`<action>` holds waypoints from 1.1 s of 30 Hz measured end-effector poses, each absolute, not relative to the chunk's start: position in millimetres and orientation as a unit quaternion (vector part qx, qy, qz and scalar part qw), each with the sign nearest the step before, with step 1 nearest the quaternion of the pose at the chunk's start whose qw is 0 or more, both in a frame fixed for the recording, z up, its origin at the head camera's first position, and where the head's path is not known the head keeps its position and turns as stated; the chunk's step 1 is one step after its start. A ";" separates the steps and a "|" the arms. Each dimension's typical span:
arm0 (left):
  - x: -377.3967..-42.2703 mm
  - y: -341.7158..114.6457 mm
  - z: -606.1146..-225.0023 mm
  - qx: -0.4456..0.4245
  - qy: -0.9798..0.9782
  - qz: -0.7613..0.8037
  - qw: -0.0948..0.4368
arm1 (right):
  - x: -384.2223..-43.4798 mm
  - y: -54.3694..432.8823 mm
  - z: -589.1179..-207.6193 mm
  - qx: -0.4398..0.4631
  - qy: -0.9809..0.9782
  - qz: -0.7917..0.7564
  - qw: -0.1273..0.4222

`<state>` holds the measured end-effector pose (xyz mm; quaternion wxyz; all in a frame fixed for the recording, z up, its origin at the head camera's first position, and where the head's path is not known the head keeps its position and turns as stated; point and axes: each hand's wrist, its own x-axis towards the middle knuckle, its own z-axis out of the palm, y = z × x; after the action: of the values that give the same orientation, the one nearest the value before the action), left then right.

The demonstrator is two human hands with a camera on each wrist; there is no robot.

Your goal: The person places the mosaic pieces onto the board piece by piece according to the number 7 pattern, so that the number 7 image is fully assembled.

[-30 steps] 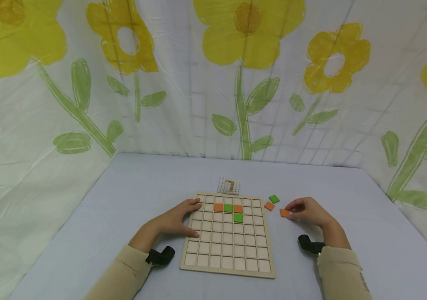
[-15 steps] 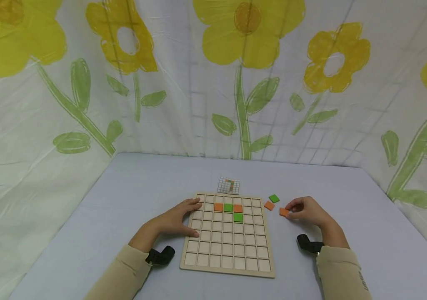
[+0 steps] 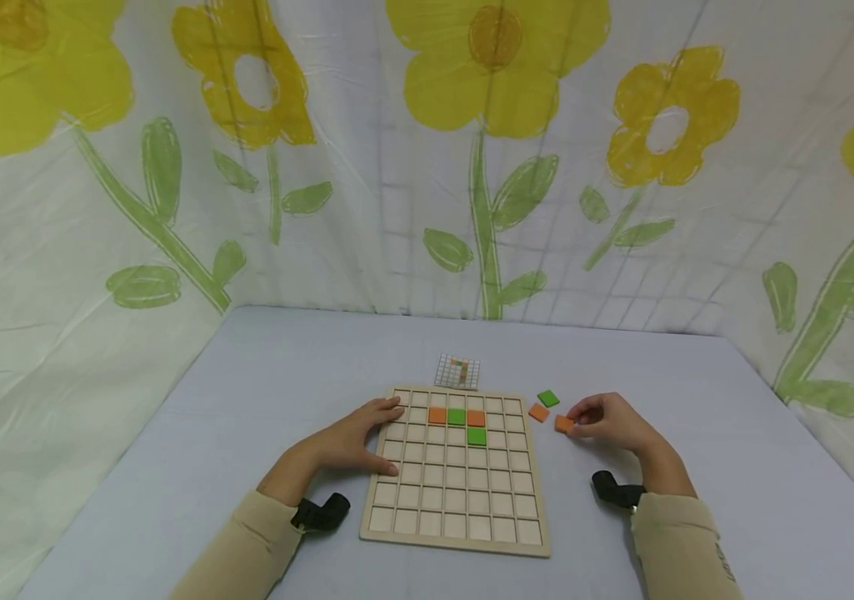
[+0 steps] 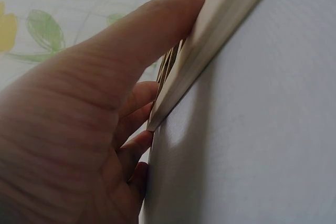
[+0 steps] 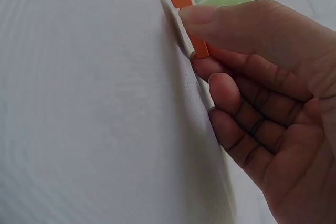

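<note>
Curtain (image 3: pixel 367 183): white, yellow flowers, past the table's twelve o'clock edge.
Table (image 3: pixel 284 358): pale cloth; clock read from the centre of the board (image 3: pixel 454 525), six at the near side.
Board: wooden, gridded, lying flat. Risk: could skid or twist if bumped while poorly steadied.
Left hand (image 3: pixel 347 437): at ten, spread wide along the rim, thumb over the top, enclosing nothing. Risk: hard or uneven pressure could tilt or drag the board.
Right hand (image 3: pixel 614 423): past two, off the board; narrow pinch, thumb and finger on the held tile (image 3: pixel 564 424).
Card (image 3: pixel 459 372): printed grid, at twelve, just beyond the board. Risk: could be pushed askew should the board slide outward.
Set tiles (image 3: pixel 456 416): four, toward twelve; orange, green, orange in a row, second green at six from the right-hand orange. Risk: a brushing fingertip could unseat one.
Loose green (image 3: pixel 548 398), loose orange (image 3: pixel 538 412): at two, beside the board. Risk: a low sweep could scatter them.
Held tile: orange, past two, near loose orange; whether clear of the cloth, cannot tell. Risk: its thin edge could slip the pinch.
</note>
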<state>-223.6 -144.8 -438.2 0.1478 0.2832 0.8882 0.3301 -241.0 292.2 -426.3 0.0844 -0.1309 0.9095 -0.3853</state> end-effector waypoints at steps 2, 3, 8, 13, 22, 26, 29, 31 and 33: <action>-223.6 -144.9 -438.4 0.284 0.888 0.330 0.148 | -240.8 290.9 -425.3 -0.134 0.908 -0.387 0.087; -223.7 -144.9 -438.5 0.284 0.888 0.330 0.148 | -240.7 290.1 -424.6 -0.135 0.907 -0.388 0.087; -224.3 -144.7 -439.0 0.282 0.889 0.327 0.151 | -240.4 285.8 -421.8 -0.149 0.906 -0.386 0.088; -224.1 -144.9 -438.3 0.280 0.889 0.328 0.152 | -242.1 280.1 -420.0 -0.169 0.905 -0.381 0.087; -222.9 -144.3 -437.7 0.278 0.890 0.329 0.151 | -242.8 268.7 -419.0 -0.190 0.904 -0.372 0.089; -221.8 -144.7 -436.2 0.273 0.891 0.329 0.152 | -241.6 261.5 -416.4 -0.199 0.906 -0.363 0.092; -221.5 -145.4 -435.6 0.271 0.892 0.328 0.152 | -240.8 256.2 -413.8 -0.201 0.909 -0.354 0.093; -221.7 -145.6 -435.8 0.271 0.892 0.328 0.152 | -240.3 253.2 -412.6 -0.197 0.910 -0.352 0.093; -222.0 -145.6 -436.2 0.271 0.892 0.329 0.152 | -240.0 250.1 -412.2 -0.193 0.911 -0.352 0.094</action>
<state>-222.0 -145.6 -436.2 0.1516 0.2715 0.8916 0.3292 -240.0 250.1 -412.2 0.0937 -0.1929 0.9112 -0.3518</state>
